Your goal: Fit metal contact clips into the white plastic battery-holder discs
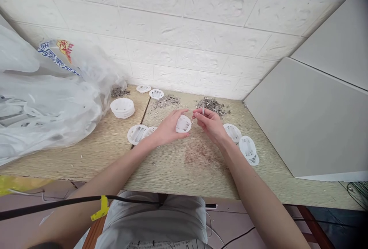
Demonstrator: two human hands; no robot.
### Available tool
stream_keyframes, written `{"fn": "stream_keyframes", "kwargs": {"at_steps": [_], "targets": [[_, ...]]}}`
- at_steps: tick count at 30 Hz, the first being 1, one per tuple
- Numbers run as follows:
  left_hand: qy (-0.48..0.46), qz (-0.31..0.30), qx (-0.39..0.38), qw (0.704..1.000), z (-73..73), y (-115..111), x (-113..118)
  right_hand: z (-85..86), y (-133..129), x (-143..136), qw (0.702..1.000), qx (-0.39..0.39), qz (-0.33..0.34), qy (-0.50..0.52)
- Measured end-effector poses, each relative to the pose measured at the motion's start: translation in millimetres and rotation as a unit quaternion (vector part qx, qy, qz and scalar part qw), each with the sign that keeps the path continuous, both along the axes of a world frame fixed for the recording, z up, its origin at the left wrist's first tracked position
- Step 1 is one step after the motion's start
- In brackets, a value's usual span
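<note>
My left hand (169, 128) grips a round white plastic piece (183, 124) by its edges, thumb below and fingers above, with its slotted side showing. To its right, my right hand (211, 124) pinches upright metal tweezers (203, 109); whether their tips hold anything is too small to tell. Behind my right hand lies a pile of small metal parts (214, 105). A looser scatter of metal bits (166, 101) lies behind my left hand. More round white pieces (137, 134) rest partly under my left wrist, and others (247, 146) lie right of my right forearm.
A stack of white discs (122, 108) stands at the left, near a large plastic bag (54, 103) full of white pieces. Two discs (156, 94) lie near the brick wall. A grey panel (310, 118) leans at the right. A black cable (66, 202) crosses the lower left.
</note>
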State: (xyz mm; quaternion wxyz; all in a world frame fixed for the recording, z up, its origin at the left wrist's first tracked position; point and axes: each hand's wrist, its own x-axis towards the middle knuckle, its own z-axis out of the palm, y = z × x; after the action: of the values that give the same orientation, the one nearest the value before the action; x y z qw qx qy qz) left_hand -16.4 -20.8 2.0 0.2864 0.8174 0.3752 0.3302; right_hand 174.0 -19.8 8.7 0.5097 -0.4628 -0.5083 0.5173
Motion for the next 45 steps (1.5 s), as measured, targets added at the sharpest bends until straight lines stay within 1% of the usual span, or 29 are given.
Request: {"fn": "stream_keyframes", "kwargs": {"at_steps": [6,11,14,19,22,25,28,32,35,38,41,45], "targets": [[-0.008,0.003,0.0,1.0,0.8,0.8,0.3,-6.0,-0.9,-5.5,0.997,0.016,0.043,-0.06],[-0.017,0.019,-0.006,1.0,2.0,1.3,1.1,-7.6,-0.8,-3.6,0.997,0.03,0.062,-0.046],[-0.02,0.016,-0.001,1.0,1.2,2.3,1.1,-6.4,-0.6,-2.8,0.997,0.022,0.058,-0.042],[-0.021,0.015,0.009,1.0,1.2,2.1,1.3,-4.2,-1.3,-5.3,0.999,-0.001,0.012,-0.041],[-0.016,0.021,0.006,1.0,1.3,1.6,1.6,-3.4,-1.9,-7.0,0.999,-0.006,-0.003,-0.036],[-0.017,0.018,0.003,1.0,0.3,1.9,1.9,-3.0,-2.3,-8.1,0.999,-0.001,-0.01,-0.041],[-0.023,0.009,-0.004,1.0,0.3,2.3,2.0,-2.9,-2.7,-8.5,0.998,0.005,0.001,-0.055],[-0.046,0.003,-0.028,0.999,4.6,1.1,1.6,-1.7,-3.5,-7.6,0.999,-0.002,0.013,-0.05],[-0.079,0.009,-0.076,0.994,6.4,-0.6,1.6,-0.3,-3.9,-5.8,0.999,-0.008,0.012,-0.051],[-0.128,0.028,-0.11,0.985,3.2,-1.1,2.4,-0.1,-3.6,-4.5,0.998,-0.006,0.013,-0.062],[-0.177,0.042,-0.114,0.977,-1.7,-0.2,3.1,-1.2,-3.4,-4.8,0.997,0.002,0.027,-0.073],[-0.178,0.021,-0.136,0.974,-2.4,1.0,2.9,-0.5,-4.7,-6.6,0.996,0.012,0.045,-0.075]]}}
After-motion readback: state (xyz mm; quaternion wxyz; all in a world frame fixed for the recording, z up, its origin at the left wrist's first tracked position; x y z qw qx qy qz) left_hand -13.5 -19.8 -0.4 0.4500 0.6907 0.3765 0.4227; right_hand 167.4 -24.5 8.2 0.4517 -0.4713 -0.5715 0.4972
